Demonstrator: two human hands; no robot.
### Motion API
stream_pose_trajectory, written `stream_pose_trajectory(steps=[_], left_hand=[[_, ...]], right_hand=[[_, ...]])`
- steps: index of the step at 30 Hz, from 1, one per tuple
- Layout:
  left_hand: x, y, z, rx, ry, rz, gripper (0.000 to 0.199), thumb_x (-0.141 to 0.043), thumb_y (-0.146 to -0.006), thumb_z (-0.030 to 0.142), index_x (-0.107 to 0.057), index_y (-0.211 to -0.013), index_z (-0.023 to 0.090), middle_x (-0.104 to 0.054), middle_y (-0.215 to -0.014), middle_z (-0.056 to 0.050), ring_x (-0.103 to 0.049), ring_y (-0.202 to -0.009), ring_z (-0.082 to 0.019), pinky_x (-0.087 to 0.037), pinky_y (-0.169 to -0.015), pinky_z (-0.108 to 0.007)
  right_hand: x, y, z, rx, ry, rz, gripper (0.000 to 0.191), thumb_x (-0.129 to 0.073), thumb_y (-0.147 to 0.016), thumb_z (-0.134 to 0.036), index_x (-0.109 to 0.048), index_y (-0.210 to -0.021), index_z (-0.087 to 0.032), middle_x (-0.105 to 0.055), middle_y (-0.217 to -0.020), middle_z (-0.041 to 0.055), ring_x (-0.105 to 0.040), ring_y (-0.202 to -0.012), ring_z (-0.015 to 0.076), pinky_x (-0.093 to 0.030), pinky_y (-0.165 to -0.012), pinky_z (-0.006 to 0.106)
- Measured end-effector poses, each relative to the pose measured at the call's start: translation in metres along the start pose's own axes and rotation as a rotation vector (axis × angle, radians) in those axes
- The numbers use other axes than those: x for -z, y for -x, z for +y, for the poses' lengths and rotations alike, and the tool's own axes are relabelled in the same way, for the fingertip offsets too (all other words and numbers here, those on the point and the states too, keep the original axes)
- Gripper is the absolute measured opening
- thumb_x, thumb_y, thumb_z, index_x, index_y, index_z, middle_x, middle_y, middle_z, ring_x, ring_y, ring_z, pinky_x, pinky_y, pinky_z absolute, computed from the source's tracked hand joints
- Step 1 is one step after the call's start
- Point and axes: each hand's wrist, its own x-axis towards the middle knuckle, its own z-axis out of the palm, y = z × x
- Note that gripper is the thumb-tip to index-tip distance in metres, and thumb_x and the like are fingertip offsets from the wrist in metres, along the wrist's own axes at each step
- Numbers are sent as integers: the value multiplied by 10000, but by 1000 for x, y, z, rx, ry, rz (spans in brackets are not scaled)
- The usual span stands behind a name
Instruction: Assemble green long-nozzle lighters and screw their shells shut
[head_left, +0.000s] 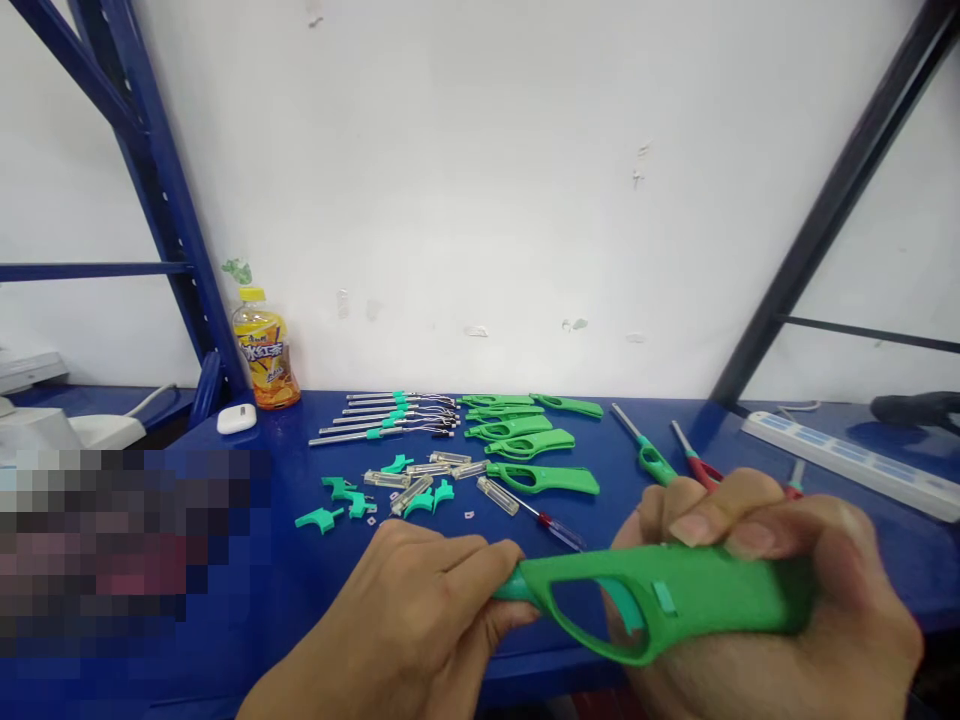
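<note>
A green long-necked gas lighter (720, 590) is held level between my hands, above the front edge of the blue table. My right hand (832, 600) wraps round its handle, fingertips on the top edge. My left hand (420, 610) pinches the teal collar (516, 586) at its front end; the hand hides whatever lies beyond. A teal trigger (624, 606) shows inside the finger loop. Behind my hands lie green handle shells (551, 478), clear fuel tanks (497, 496), loose teal triggers (321, 519) and metal nozzle rods with wires (360, 435).
A screwdriver (559, 530) lies behind the lighter. Two finished-looking lighters, one green (652, 460) and one red (697, 468), lie to the right, near a white power strip (855, 465). A drink bottle (266, 355) and a white earbud case (236, 419) stand back left. Blue shelf posts (169, 200) rise beside the table.
</note>
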Motion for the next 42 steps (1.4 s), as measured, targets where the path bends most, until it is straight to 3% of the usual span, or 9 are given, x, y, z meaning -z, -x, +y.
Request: stream_pose_trajectory(steps=[7, 13, 16, 22, 26, 30, 33, 36, 42], left_hand=[[-5, -1, -25, 137, 91, -119, 196, -540, -1050, 234, -734, -1046, 262, -787, -777, 29, -732, -622, -187, -567, -569, -286], [22, -5, -72, 216, -68, 101, 207, -612, -995, 266, -785, -1108, 247, -843, -995, -23, -793, -884, -224, -637, -774, -320], [31, -3, -78, 197, -170, 147, 229, -603, -994, 270, -787, -1129, 252, -836, -1026, -40, -775, -923, -244, -635, -795, -375], [22, 1, -88, 170, -271, 83, 298, -555, -999, 174, -750, -1198, 280, -817, -1102, -51, -738, -1056, -278, -539, -1021, -553], [13, 3, -86, 248, -282, 76, 465, -569, -1012, 225, -588, -1466, 326, -598, -1514, -106, -537, -1411, -337, -429, -1150, -648], [0, 5, -58, 458, -86, 38, 615, -537, -1053, 382, -336, -1634, 387, -243, -1747, -77, -286, -1584, -360, -325, -1233, -657], [-14, 6, -33, 623, 304, -87, 671, -465, -1072, 541, -207, -1674, 397, -250, -1754, -54, -252, -1602, -347, -298, -1253, -648], [-28, 4, -19, 631, 682, -119, 906, -553, -989, 679, -97, -1699, 349, -221, -1762, -78, -317, -1572, -378, -396, -1216, -595], [-34, -3, -16, 624, 963, -78, 1088, -738, -822, 751, -209, -1680, 342, -297, -1727, -123, -426, -1495, -428, -453, -1156, -562]], right_hand=[[-8, -27, 18, 74, 87, -179, 318, -498, -1006, -321, -542, -701, -245, -499, -664, -22, -520, -567, 159, -412, -548, 279], [-5, -42, 16, -547, 100, -840, 438, -474, -1028, -601, -674, -1017, -211, -690, -1124, 77, -629, -625, 124, -486, -480, 242], [-7, -40, 17, -798, -35, -953, 302, -703, -940, -425, -644, -1170, -239, -666, -1175, 58, -617, -583, 80, -469, -433, 179], [-13, -33, 26, -1069, -324, -1122, 639, -683, -754, -145, -574, -1370, -272, -669, -1324, 90, -606, -577, 87, -522, -448, 193], [-17, -24, 30, -1006, -302, -995, 629, -596, -674, -99, -641, -1282, -256, -681, -1243, 71, -397, -465, 25, -381, -420, 169], [-16, -15, 39, -756, 43, -776, 549, -535, -694, -153, -657, -1213, -285, -633, -1166, 20, -307, -426, 21, -339, -437, 216], [-13, -12, 45, -408, 348, -746, 511, -516, -728, -169, -657, -1203, -294, -636, -1186, 22, -600, -720, 149, -469, -618, 266], [-12, -10, 46, -204, 464, -781, 505, -479, -731, -144, -636, -1192, -278, -665, -1197, 31, -595, -1133, 256, -464, -949, 358], [-17, 0, 47, -186, 574, -750, 453, -454, -754, -128, -515, -1180, -268, -648, -931, -9, -613, -812, 212, -465, -730, 320]])
